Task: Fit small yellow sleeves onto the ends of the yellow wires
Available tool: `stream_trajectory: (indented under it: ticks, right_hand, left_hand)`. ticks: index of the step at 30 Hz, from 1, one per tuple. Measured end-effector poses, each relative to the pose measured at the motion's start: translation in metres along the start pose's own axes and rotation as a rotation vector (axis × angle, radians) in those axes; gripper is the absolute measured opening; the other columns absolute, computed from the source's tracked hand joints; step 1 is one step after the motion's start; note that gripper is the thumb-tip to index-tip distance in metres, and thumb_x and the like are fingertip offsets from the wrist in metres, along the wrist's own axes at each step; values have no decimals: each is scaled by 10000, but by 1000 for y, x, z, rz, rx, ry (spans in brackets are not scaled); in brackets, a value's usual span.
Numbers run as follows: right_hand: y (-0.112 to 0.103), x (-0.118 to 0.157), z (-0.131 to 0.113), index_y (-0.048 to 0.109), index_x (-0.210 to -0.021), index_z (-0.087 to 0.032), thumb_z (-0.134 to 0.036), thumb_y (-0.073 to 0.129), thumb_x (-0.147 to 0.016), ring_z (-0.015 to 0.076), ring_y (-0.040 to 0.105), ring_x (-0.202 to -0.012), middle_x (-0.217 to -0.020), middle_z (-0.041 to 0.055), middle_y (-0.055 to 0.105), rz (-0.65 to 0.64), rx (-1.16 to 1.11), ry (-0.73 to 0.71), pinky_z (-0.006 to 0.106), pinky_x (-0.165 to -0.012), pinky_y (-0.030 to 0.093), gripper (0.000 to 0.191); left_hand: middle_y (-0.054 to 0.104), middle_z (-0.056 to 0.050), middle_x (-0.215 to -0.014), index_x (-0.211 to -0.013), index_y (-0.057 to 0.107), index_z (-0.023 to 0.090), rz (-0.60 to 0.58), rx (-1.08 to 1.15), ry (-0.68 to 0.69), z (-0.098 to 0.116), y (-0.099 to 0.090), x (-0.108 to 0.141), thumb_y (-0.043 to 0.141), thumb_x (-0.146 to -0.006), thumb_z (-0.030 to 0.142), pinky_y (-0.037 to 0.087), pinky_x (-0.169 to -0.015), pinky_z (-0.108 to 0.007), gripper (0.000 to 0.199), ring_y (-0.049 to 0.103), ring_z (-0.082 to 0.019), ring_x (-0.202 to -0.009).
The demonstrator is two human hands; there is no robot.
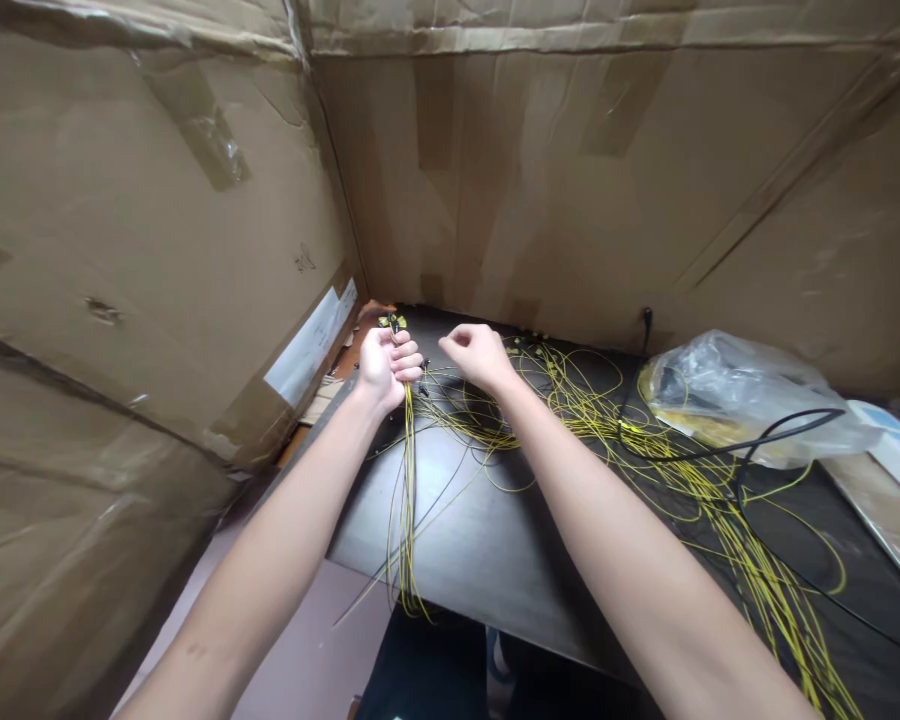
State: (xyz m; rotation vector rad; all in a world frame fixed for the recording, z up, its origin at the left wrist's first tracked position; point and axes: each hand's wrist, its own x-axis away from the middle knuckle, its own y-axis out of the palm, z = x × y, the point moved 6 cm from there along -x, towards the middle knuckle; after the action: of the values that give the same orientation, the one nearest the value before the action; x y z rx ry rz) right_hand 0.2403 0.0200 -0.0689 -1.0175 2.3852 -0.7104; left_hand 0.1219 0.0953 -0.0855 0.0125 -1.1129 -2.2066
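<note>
My left hand [391, 368] is closed around a bundle of thin yellow wires [407, 480], which hangs down past the table's front edge. Small dark and yellow ends [392, 321] stick out above its fingers. To its right, my right hand [477, 353] is curled with thumb and forefinger together; whatever may be in that pinch is too small to tell. Beneath and beside the right hand spreads a loose tangle of yellow wires [570, 400]. A few small black connectors [424, 378] lie between the two hands.
Tall cardboard walls [532, 180] enclose the dark table [487, 520] at the left and back. On the right are a clear plastic bag [750, 385], a black cable [765, 440] and a white box [896, 450]. A long wire bundle [772, 590] runs towards the front right.
</note>
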Motion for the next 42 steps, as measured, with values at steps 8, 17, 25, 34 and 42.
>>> stream_trajectory:
  ticks: [8, 17, 25, 34, 42]
  right_hand:
    - [37, -3, -3, 777, -937, -201, -470, 722, -802, 289, 702, -995, -1034, 137, 754, -246, 454, 85, 349, -824, 532, 306]
    - [51, -9, 3, 752, -1086, -116, -271, 745, -755, 298, 702, -1077, -1156, 212, 725, -307, 437, 300, 317, -807, 542, 365]
    - [21, -6, 19, 737, -858, -134, -258, 699, -833, 230, 699, -954, -970, 144, 754, -226, 341, 201, 281, -814, 501, 132]
    - [33, 95, -59, 681, -1009, -139, -522, 819, -739, 184, 701, -875, -958, 83, 740, -844, -982, 95, 306, -854, 550, 488]
    - [-51, 149, -102, 491, -877, -198, -375, 491, -1020, 78, 472, -363, -471, -133, 380, -977, -1242, 42, 265, -579, 582, 228]
  left_hand:
    - [192, 89, -497, -675, 298, 209, 166, 9, 100, 15, -17, -2, 380, -833, 195, 95, -311, -147, 178, 140, -48, -311]
    - [208, 93, -477, -668, 332, 198, 214, -51, 60, 19, -21, -1, 356, -854, 204, 81, -305, -133, 187, 154, -40, -285]
    - [195, 89, -512, -674, 316, 199, 116, 26, 131, 29, -18, 3, 331, -916, 239, 98, -311, -140, 245, 143, -41, -307]
    - [220, 80, -546, -707, 323, 205, -225, 106, 23, 24, 82, 43, 428, -931, 213, 125, -304, -136, 247, 195, -51, -339]
    - [182, 86, -496, -682, 249, 206, -132, 180, 165, 85, 134, 44, 499, -943, 177, 55, -311, -131, 363, 161, -19, -317]
